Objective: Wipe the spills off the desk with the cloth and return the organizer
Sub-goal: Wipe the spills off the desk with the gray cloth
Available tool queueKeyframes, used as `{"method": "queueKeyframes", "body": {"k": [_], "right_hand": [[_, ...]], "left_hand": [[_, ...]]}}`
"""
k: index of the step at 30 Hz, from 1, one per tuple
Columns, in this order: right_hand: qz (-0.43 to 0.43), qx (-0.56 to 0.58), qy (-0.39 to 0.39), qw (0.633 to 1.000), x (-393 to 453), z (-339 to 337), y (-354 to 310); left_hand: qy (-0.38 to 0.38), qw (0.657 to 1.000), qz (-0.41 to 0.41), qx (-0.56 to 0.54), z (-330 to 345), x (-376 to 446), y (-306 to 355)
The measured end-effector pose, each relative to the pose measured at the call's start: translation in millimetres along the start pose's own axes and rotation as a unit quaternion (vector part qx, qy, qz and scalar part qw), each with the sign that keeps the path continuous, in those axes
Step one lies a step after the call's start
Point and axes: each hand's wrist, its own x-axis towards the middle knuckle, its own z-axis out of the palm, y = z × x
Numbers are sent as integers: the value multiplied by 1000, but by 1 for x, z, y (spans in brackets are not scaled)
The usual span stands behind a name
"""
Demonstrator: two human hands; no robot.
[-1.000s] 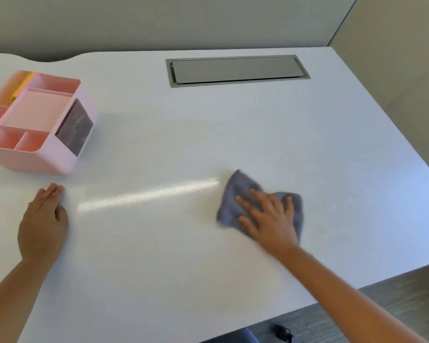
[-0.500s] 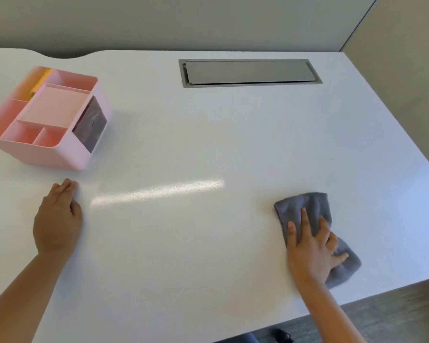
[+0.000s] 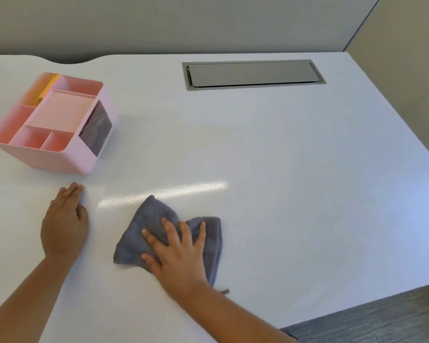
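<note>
A crumpled grey cloth lies on the white desk near the front, left of centre. My right hand presses flat on the cloth with fingers spread. My left hand rests palm down on the bare desk just left of the cloth, fingers together, holding nothing. A pink organizer with several compartments and a dark drawer front stands at the far left, a little beyond my left hand. I see no spill on the surface, only a bright strip of reflected light.
A grey cable hatch is set flush into the desk at the back. Grey partition walls run behind and to the right. The desk's front right edge drops to grey carpet.
My right hand has swept the cloth leftward from the front right part of the desk to beside my left hand. My left hand and the organizer have stayed put.
</note>
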Motion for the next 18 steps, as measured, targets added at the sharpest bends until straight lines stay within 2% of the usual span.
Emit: {"method": "queueKeyframes", "body": {"k": [3, 5, 8, 12, 14, 16, 18], "right_hand": [[5, 16, 27, 1000, 34, -8, 34], [55, 62, 38, 996, 58, -20, 59], [137, 62, 58, 987, 80, -35, 91], [195, 109, 61, 973, 88, -53, 125], [224, 154, 93, 958, 87, -64, 144], [256, 169, 119, 944, 84, -72, 162], [280, 167, 111, 939, 82, -78, 174]], "left_hand": [[4, 1000, -17, -17, -4, -1, 6], [2, 1000, -18, -14, -6, 0, 9], [9, 1000, -8, -1, -7, 0, 9], [9, 999, -26, 22, -9, 1, 9], [5, 998, -54, 25, -9, 0, 16], [9, 997, -71, 25, -9, -4, 32], [20, 997, -80, 8, -8, -12, 62]]}}
